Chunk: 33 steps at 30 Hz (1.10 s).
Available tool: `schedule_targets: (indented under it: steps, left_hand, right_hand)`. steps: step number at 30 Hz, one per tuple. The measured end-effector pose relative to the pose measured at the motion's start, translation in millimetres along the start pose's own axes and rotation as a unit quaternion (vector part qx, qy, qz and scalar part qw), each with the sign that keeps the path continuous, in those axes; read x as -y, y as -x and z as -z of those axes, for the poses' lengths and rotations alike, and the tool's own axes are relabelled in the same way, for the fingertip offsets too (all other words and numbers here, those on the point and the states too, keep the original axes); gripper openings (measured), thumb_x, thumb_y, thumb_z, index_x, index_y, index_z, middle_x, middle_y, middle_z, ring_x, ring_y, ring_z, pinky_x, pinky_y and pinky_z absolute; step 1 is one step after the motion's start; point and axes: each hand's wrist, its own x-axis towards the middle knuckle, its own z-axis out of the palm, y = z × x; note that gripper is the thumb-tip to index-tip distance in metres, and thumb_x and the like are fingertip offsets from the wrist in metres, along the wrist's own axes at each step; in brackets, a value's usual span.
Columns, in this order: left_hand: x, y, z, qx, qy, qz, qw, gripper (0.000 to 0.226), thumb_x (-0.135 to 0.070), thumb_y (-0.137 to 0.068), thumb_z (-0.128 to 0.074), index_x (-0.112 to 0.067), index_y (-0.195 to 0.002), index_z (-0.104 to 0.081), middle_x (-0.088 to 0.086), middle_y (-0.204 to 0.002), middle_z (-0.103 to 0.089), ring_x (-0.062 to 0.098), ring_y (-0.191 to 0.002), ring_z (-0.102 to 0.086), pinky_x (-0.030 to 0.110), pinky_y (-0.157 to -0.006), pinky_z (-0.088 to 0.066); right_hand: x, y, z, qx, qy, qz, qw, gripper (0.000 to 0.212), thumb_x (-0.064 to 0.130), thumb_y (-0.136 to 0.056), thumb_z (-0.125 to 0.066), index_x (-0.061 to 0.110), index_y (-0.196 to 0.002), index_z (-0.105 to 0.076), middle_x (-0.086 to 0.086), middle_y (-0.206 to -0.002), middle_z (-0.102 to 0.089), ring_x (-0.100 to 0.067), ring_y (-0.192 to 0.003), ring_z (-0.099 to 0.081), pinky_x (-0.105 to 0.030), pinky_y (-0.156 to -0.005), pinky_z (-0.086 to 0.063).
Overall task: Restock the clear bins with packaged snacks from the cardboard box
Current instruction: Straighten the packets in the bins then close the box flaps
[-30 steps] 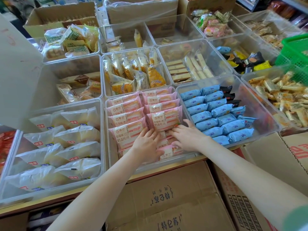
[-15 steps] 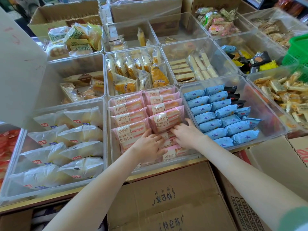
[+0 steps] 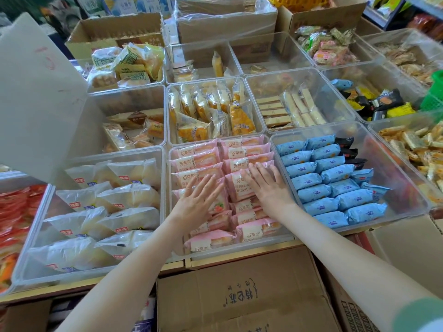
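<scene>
Both hands flat, fingers released, grasping nothing: my left hand (image 3: 196,202) and right hand (image 3: 266,185) press the pink snack packs (image 3: 199,161), probably levelling rows inside the clear bin (image 3: 239,250).

The clear bins (image 3: 167,178) are smooth, glossy transparent plastic. The pink snack packs (image 3: 199,161) and blue snack packs (image 3: 318,190) wear shiny plastic film with crinkled ends. The cardboard box (image 3: 215,295) below is matt brown corrugated card, printed and creased.
</scene>
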Motion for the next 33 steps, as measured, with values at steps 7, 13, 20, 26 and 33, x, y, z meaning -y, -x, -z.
schedule_targets:
  steps: [7, 13, 20, 26, 33]
  left_hand:
    - [-1, -10, 18, 0.047, -0.048, -0.017, 0.998, 0.082, -0.022, -0.093, -0.039, -0.019, -0.146, 0.024, 0.01, -0.158, 0.017, 0.027, -0.146, 0.014, 0.052, -0.108, 0.023]
    - [10, -7, 14, -0.02, -0.077, -0.049, 0.996, 0.094, -0.026, -0.07, -0.073, -0.016, -0.147, -0.021, 0.014, -0.149, -0.038, 0.028, -0.137, -0.038, 0.052, -0.113, -0.022]
    - [3, -1, 8, 0.018, -0.056, -0.003, 0.998, 0.096, -0.037, -0.084, -0.056, -0.021, -0.15, 0.011, 0.01, -0.157, 0.006, 0.025, -0.144, 0.006, 0.058, -0.113, 0.014]
    - [-10, -9, 19, 0.076, -0.084, 0.043, 0.993, 0.096, -0.035, -0.09, -0.047, -0.019, -0.144, 0.031, 0.012, -0.155, 0.027, 0.028, -0.144, 0.022, 0.063, -0.107, 0.018]
    - [-12, -9, 23, 0.048, -0.097, 0.06, 0.992, 0.099, -0.032, -0.091, -0.052, -0.017, -0.142, 0.031, 0.015, -0.158, 0.01, 0.032, -0.146, 0.006, 0.063, -0.105, 0.018]
  right_hand:
    - [3, -4, -4, -0.033, 0.012, -0.019, 0.999, 0.103, 0.007, -0.056, -0.073, 0.014, -0.145, -0.022, -0.013, -0.14, -0.031, -0.031, -0.13, -0.032, -0.05, -0.11, -0.017]
    - [4, -7, -8, -0.041, -0.002, -0.03, 0.999, 0.098, 0.007, -0.057, -0.074, 0.014, -0.143, -0.026, -0.013, -0.132, -0.04, -0.032, -0.124, -0.04, -0.048, -0.106, -0.023]
    - [5, -14, -3, -0.053, -0.013, 0.004, 0.998, 0.113, 0.009, -0.055, -0.074, 0.019, -0.147, -0.01, -0.018, -0.145, -0.027, -0.037, -0.135, -0.027, -0.053, -0.109, -0.017]
    - [14, -20, 0, -0.012, 0.01, 0.05, 0.999, 0.124, 0.023, -0.06, -0.079, 0.022, -0.148, 0.009, -0.016, -0.15, -0.013, -0.041, -0.139, -0.016, -0.059, -0.108, -0.015]
    - [9, -19, 7, -0.055, -0.052, 0.027, 0.997, 0.117, 0.025, -0.056, -0.079, 0.018, -0.146, -0.004, -0.015, -0.142, -0.029, -0.035, -0.125, -0.035, -0.053, -0.1, -0.026]
